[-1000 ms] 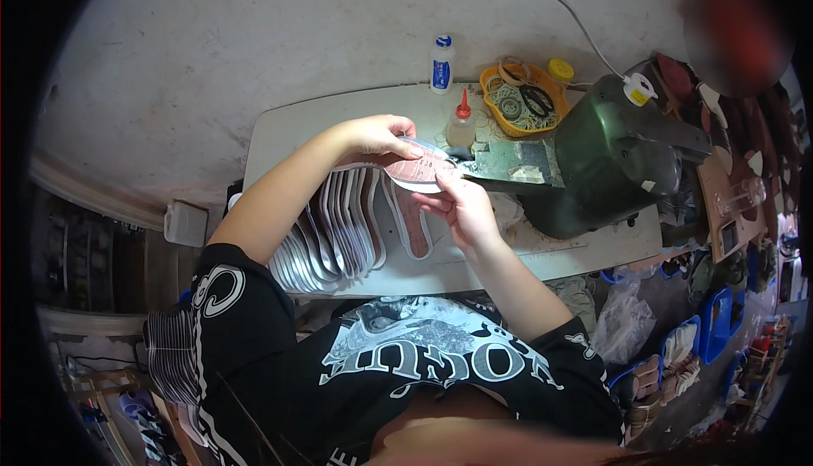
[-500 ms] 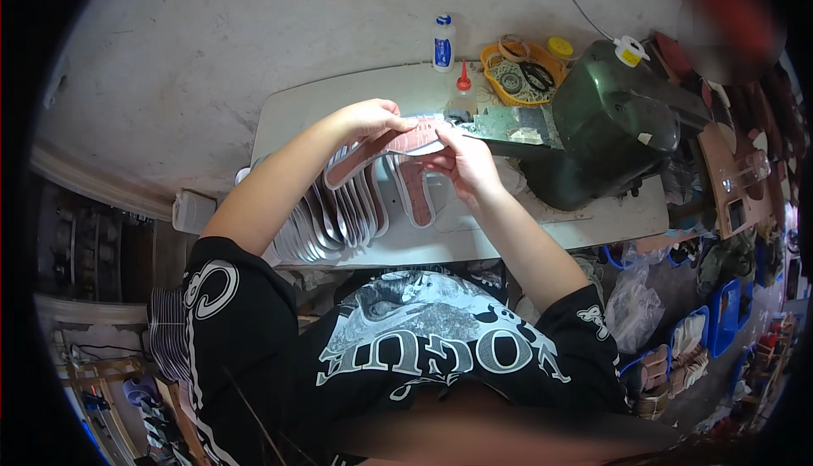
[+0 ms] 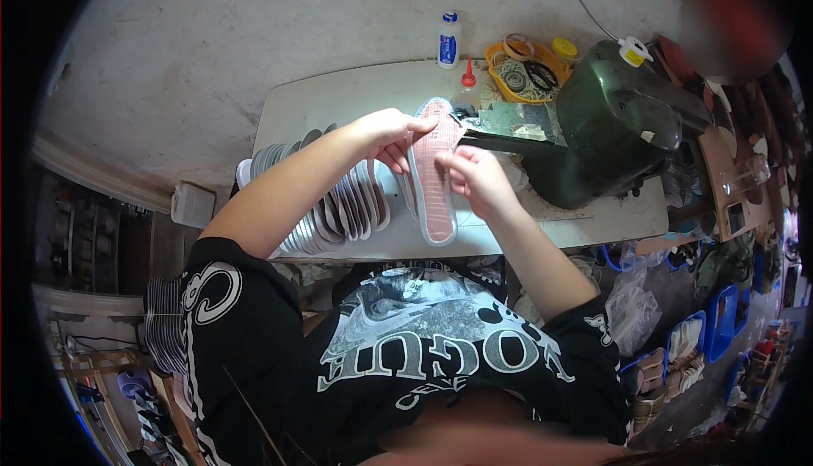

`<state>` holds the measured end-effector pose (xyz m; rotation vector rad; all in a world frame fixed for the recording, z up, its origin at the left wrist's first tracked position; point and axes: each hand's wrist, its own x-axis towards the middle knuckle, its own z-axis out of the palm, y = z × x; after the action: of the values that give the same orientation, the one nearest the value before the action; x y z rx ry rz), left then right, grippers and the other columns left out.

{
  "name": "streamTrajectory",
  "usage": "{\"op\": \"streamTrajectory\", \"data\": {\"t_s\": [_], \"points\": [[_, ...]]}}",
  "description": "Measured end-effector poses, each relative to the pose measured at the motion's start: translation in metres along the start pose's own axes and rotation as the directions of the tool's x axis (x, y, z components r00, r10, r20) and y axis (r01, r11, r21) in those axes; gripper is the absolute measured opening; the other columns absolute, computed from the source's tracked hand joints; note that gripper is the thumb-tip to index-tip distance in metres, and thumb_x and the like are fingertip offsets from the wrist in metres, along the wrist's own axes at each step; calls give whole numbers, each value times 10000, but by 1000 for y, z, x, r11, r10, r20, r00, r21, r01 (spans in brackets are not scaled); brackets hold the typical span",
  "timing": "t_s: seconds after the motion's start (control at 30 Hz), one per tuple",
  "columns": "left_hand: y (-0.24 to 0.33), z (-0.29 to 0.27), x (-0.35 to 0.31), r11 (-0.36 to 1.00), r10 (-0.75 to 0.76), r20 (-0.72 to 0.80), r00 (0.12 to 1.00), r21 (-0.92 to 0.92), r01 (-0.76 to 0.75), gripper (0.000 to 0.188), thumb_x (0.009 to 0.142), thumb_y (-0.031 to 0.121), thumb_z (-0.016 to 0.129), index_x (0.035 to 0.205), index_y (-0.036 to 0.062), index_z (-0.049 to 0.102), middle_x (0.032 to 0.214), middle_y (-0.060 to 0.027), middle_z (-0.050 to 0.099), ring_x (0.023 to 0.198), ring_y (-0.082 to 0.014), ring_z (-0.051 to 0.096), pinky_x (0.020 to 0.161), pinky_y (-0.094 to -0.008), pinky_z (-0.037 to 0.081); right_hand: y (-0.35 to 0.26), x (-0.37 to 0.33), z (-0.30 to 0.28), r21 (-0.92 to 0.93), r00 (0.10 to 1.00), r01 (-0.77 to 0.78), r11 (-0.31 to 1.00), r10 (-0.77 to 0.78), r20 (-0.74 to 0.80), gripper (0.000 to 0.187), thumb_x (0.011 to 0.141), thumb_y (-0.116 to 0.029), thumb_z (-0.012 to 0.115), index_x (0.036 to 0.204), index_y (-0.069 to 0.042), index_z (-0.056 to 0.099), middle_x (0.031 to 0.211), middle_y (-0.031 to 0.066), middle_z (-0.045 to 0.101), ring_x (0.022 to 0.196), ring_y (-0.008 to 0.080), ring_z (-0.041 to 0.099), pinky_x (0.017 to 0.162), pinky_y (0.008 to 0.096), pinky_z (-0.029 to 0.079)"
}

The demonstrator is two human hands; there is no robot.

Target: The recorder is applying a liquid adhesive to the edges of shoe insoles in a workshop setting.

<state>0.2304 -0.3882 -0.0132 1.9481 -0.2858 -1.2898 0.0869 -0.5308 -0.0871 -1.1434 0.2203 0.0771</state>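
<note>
The left hand (image 3: 391,130) pinches the pink insole (image 3: 432,174) near its toe, and the right hand (image 3: 476,180) grips its edge at three o'clock, above the white table (image 3: 339,102). It looks light and floppy, best held by its rims. Stacked insoles (image 3: 339,208) fan out at nine o'clock.

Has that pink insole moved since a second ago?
Yes. The pink insole lay flat and short beside the green machine; now it stands lengthwise, held in the left hand and right hand.
</note>
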Motion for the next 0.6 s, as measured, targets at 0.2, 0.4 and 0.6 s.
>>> {"op": "streamTrajectory", "data": {"t_s": [0.2,0.4,0.6], "points": [[2,-7,-10,999,-21,165,986,46,14,591,821,551,591,854,-36,647,670,-145,651,549,-195,653,490,-284,531,5,-24,0,47,996,-9,999,5,90,240,904,-223,595,945,12,625,832,36,648,701,69,582,641,225,475],[-3,-2,-7,997,73,95,993,26,-75,463,801,465,668,798,1,655,546,-53,596,445,-130,590,417,-228,475,-3,-15,-10,74,986,-120,990,110,124,234,932,-192,544,990,26,606,880,80,660,758,121,626,700,248,499],[-15,-6,10,983,166,-19,986,-74,-167,378,837,388,660,735,24,644,485,-11,530,377,-76,493,362,-217,404,-10,-38,-4,29,990,-75,997,72,118,313,941,-275,514,1027,18,583,824,83,657,677,100,622,607,212,481]]}}
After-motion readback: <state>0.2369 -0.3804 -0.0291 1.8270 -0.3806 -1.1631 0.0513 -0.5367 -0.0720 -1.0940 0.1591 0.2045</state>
